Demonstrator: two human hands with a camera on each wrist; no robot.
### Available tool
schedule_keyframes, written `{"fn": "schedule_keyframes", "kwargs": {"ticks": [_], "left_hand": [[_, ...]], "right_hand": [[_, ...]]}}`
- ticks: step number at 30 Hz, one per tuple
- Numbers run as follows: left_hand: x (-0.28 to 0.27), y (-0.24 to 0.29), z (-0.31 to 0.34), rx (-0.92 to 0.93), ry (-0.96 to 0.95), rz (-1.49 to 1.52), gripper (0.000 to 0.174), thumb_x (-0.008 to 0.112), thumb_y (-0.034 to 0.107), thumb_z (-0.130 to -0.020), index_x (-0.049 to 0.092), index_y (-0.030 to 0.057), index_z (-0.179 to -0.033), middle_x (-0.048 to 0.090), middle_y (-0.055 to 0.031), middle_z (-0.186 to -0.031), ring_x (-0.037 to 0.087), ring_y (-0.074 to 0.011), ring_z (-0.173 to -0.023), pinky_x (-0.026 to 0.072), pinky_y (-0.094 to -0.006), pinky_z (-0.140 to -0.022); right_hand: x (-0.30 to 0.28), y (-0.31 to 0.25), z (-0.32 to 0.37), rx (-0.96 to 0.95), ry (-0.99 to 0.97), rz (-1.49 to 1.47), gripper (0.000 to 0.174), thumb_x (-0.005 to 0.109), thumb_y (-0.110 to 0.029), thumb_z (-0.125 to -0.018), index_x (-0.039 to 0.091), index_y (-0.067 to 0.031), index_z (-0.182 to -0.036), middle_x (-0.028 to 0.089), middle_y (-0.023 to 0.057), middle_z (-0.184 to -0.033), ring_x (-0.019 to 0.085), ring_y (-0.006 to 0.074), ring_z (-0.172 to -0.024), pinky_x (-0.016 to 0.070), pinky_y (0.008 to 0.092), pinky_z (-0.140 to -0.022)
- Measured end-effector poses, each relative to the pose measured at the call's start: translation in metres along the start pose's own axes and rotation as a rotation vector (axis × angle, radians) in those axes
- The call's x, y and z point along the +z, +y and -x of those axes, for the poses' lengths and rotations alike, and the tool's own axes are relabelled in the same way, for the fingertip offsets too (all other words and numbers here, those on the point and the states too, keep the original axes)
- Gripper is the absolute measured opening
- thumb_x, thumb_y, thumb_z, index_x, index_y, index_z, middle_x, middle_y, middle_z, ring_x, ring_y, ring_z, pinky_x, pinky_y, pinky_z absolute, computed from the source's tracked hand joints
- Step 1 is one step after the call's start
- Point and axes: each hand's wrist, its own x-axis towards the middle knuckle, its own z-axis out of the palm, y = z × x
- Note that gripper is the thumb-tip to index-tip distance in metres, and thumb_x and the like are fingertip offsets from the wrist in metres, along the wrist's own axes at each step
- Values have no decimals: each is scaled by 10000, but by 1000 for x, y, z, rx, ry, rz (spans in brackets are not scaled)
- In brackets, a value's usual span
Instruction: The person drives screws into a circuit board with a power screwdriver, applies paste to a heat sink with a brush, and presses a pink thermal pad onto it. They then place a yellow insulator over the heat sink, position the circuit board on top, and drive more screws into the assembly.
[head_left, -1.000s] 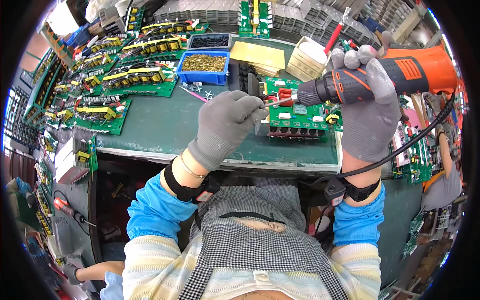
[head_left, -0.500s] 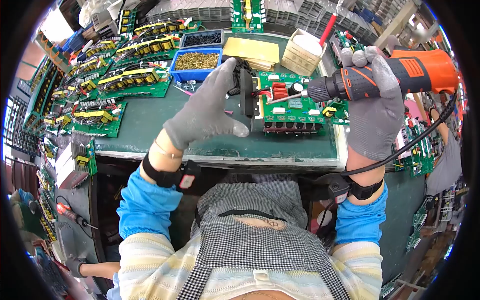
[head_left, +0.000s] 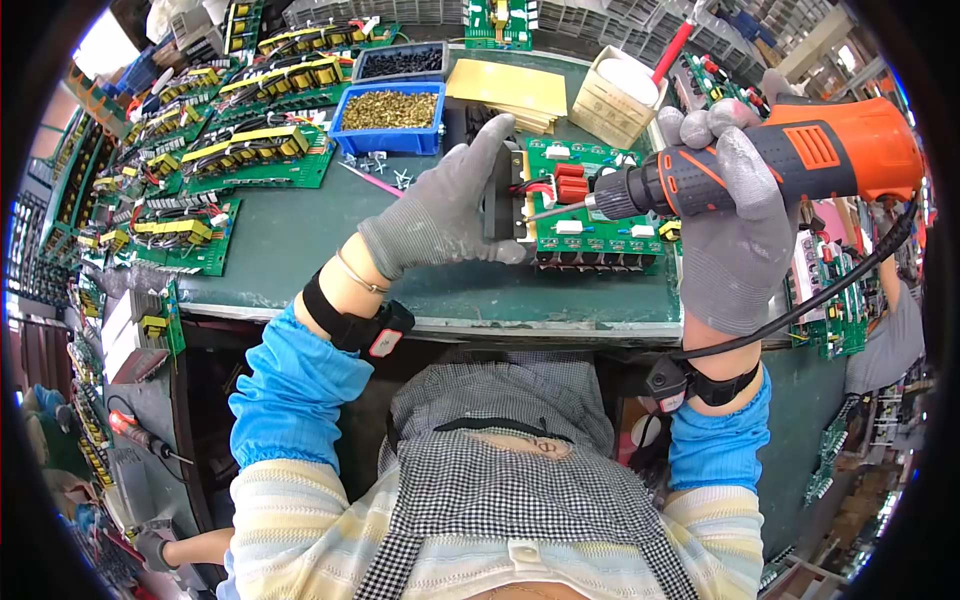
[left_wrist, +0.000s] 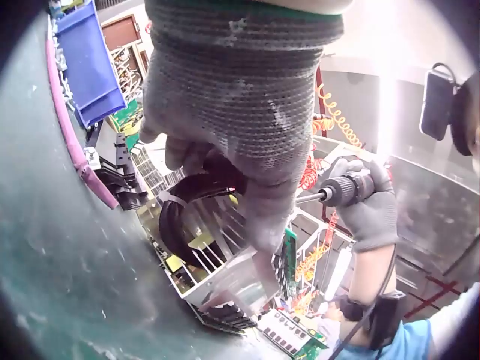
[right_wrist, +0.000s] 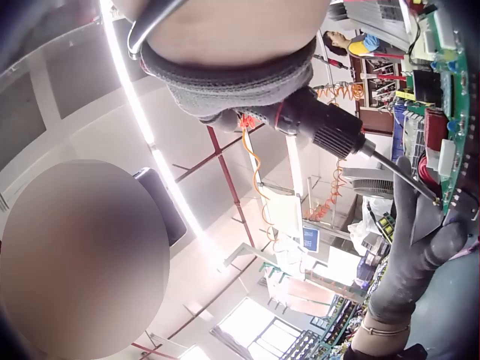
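Observation:
In the head view the left hand (head_left: 440, 205), in a grey glove, grips the black end piece (head_left: 503, 195) of the green circuit board assembly (head_left: 590, 215), thumb at the near side and fingers at the far side. The gloved right hand (head_left: 738, 220) holds an orange and black electric screwdriver (head_left: 800, 155) level above the board's right side. Its long bit (head_left: 560, 210) points left, with the tip at the board's left edge beside the black piece. In the right wrist view the bit (right_wrist: 405, 176) meets the board's edge close to the left hand (right_wrist: 412, 262).
Behind the left hand stand a blue bin of brass screws (head_left: 390, 112) and a grey bin of black parts (head_left: 402, 64). Yellow sheets (head_left: 507, 88) and a wooden box (head_left: 618, 105) are at the back. More boards (head_left: 250, 155) lie at left; a black cable (head_left: 810, 300) hangs from the screwdriver.
The left hand has gone from near the bit tip, first back to the left with fingers spread, then onto the black end piece. The bit tip has moved left to the board's edge.

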Motion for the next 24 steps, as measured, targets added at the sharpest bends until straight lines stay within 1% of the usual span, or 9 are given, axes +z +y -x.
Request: {"fn": "schedule_keyframes", "kwargs": {"ticks": [3,5,8,11,13,16,19,21,24], "left_hand": [[-5,8,0,-17,-15,-136,1239,914,425,-643,158,-1,-1527,537,-257,-1228,543,-416,-1133,459,-481,-1010],[-9,16,0,-34,-26,-249,1208,903,433,-650,188,-15,-1514,533,-259,-1255,535,-414,-1163,443,-477,-1034],[-12,29,-1,-44,-48,-326,1148,877,447,-678,226,-34,-1491,525,-259,-1289,521,-395,-1214,390,-463,-1092],[-13,33,-1,-40,-55,-360,1095,860,448,-697,252,-31,-1471,531,-261,-1294,524,-383,-1239,331,-465,-1139],[-14,34,-1,-59,-72,-384,1078,853,456,-701,264,-34,-1460,545,-256,-1276,534,-381,-1237,314,-472,-1147],[-12,29,-1,-7,-52,-402,1060,846,463,-704,278,-41,-1443,566,-250,-1245,549,-382,-1225,302,-479,-1150],[-10,26,-2,17,-58,-404,1056,845,466,-700,286,-52,-1431,578,-246,-1223,553,-378,-1222,298,-474,-1151],[-10,24,-4,28,-61,-391,1055,844,469,-697,291,-57,-1424,582,-245,-1214,554,-376,-1222,299,-468,-1148],[-12,26,-4,13,-77,-370,1052,840,490,-694,302,-52,-1419,587,-246,-1215,552,-380,-1225,299,-470,-1144]], "right_hand": [[4,2,0,-37,-41,1,693,685,25,-843,353,-5,-1450,655,113,-1089,690,238,-997,552,413,-968],[4,4,-1,-35,-62,-11,712,684,32,-841,333,-5,-1459,655,115,-1092,694,245,-994,551,415,-976],[11,-1,-1,-8,-49,-34,655,689,31,-838,397,-1,-1423,652,118,-1116,694,254,-997,547,419,-983],[12,-3,0,72,-44,-2,464,709,15,-827,561,11,-1267,660,120,-1090,695,243,-984,549,410,-971],[15,-2,0,-2,-102,156,598,632,-4,-858,413,7,-1414,636,122,-1090,651,233,-979,521,467,-1001],[21,-7,-7,47,-232,315,688,597,-8,-861,329,3,-1495,627,119,-1092,630,221,-975,521,491,-991],[37,-12,-19,130,-370,363,501,637,-18,-830,528,-2,-1318,644,88,-1028,644,206,-944,546,407,-893],[46,-7,-28,168,-444,384,376,669,-47,-811,622,-12,-1182,649,74,-988,657,203,-918,541,368,-866],[72,-35,-48,535,-504,122,622,780,-36,-776,470,-22,-1316,675,35,-871,649,128,-751,536,272,-691]]}}
